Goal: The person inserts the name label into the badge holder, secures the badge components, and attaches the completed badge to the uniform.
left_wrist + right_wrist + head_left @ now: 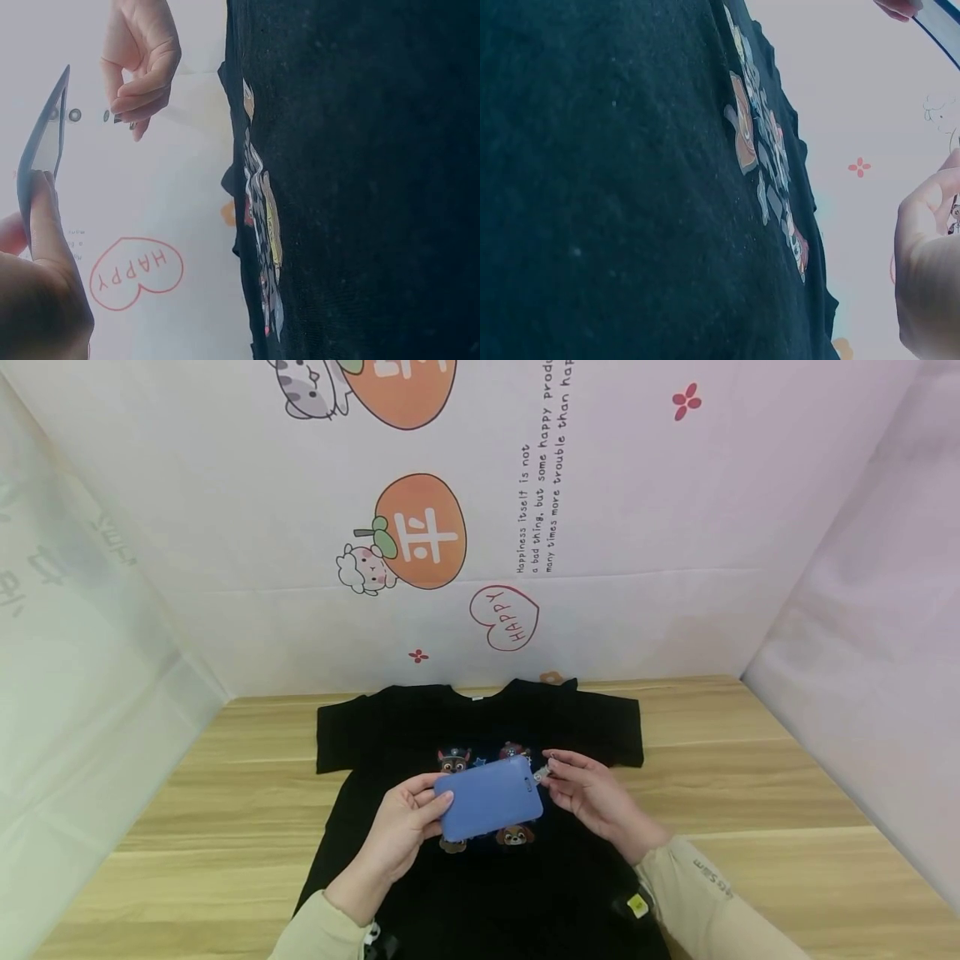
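A blue card holder [487, 797] is held flat above a black T-shirt [480, 718] with cartoon dog prints, spread on the wooden table [750, 777]. My left hand [429, 806] grips the holder's left end, thumb on top. My right hand [553, 772] pinches a small metal clip [542, 772] at the holder's right end. The left wrist view shows the holder [41, 150] edge-on, my left thumb [45, 247] on it, and my right hand [142, 67] pinching beside it. In the right wrist view the T-shirt [615, 187] fills the frame, with my right hand [930, 247] at the edge.
White printed cloth walls [600, 527] close in the table at the back and on both sides. Bare wood lies to the left [225, 802] and right of the shirt.
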Available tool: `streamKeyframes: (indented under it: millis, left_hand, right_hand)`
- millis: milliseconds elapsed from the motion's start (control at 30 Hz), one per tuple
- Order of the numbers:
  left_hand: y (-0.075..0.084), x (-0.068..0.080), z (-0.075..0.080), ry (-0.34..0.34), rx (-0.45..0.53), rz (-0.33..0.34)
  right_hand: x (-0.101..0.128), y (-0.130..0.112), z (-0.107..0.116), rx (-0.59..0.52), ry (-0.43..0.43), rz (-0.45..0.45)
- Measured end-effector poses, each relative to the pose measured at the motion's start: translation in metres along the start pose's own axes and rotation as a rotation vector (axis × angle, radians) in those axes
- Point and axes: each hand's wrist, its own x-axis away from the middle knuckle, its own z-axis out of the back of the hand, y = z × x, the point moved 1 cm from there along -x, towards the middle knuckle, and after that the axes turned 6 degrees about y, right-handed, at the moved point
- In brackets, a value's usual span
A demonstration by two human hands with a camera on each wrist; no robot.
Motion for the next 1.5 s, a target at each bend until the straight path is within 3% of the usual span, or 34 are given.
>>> streamKeyframes:
  millis: [600, 1500]
  left_hand:
    - [-0.0028, -0.0012, 0.0, 0.021, -0.002, 0.009]
    - [-0.0033, -0.0062, 0.0016, 0.016, -0.003, 0.019]
  right_hand:
    - [0.0012, 0.0046, -0.0019, -0.089, -0.032, -0.024]
    - [0.0037, 0.001, -0.0084, -0.135, -0.13, 0.031]
